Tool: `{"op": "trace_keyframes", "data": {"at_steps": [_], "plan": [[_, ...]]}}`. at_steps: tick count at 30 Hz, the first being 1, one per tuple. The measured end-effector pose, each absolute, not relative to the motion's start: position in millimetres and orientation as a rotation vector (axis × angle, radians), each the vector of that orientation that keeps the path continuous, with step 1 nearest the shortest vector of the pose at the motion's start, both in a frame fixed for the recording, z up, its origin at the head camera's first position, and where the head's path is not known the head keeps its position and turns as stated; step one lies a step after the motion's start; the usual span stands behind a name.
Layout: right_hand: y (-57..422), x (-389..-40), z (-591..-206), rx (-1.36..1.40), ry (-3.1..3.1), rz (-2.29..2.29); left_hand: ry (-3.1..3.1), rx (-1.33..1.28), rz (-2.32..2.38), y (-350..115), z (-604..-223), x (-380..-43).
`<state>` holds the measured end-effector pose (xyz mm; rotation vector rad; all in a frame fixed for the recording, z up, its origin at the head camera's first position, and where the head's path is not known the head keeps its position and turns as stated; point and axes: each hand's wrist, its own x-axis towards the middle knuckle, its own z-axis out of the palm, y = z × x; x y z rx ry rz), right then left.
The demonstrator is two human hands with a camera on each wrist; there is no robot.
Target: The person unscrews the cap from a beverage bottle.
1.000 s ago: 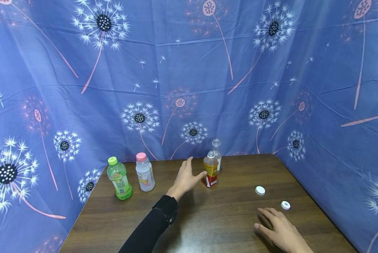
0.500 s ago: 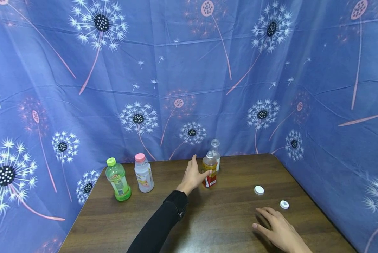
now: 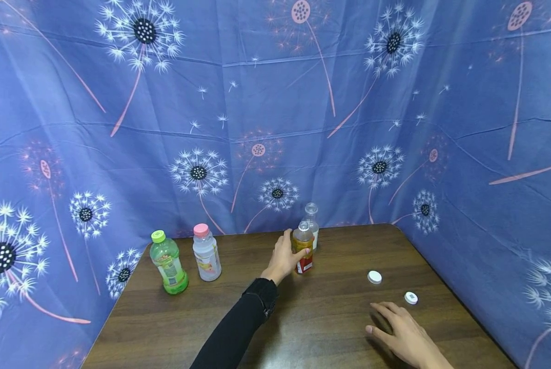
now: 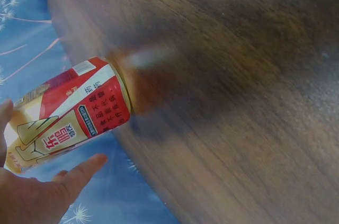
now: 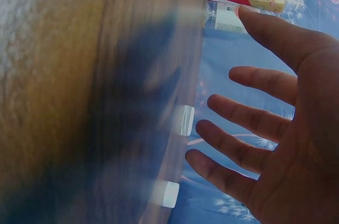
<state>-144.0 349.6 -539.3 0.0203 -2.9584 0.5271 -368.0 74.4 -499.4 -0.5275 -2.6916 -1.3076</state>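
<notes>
My left hand (image 3: 284, 258) is around a drink bottle (image 3: 304, 259) with a red and gold label. Its thumb lies across the bottle's front, while the fingers go along the left side and are partly hidden. The bottle stands upright on the table, its clear neck showing no cap; its label (image 4: 79, 107) fills much of the left wrist view. Just behind stands a clear bottle (image 3: 311, 211) with a white label, also without a cap. My right hand (image 3: 404, 335) hovers above the table with relaxed, spread fingers, holding nothing. Two white caps (image 3: 374, 277) lie beyond it.
Left of the hands, a green bottle (image 3: 169, 266) with a green cap and a clear bottle (image 3: 207, 256) with a pink cap stand on the brown wooden table (image 3: 330, 318). A blue dandelion-print cloth (image 3: 275, 102) hangs behind the table and at both sides.
My left hand has moved right to the red and gold bottle, and its fingers have closed in around it. The right hand has hardly moved; the view has shifted slightly.
</notes>
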Motion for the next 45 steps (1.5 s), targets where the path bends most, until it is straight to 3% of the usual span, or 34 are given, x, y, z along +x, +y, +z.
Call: {"op": "trace_keyframes", "data": {"at_steps": [17, 45], "plan": [[349.6, -139.2, -542.5, 0.020, -2.929, 0.564, -2.654, -0.603, -1.326, 75.0, -503.3, -370.1], [349.6, -166.5, -529.2, 0.132, -2.870, 0.515, -2.652, -0.770, -1.197, -2.8, -488.4, -331.7]]}}
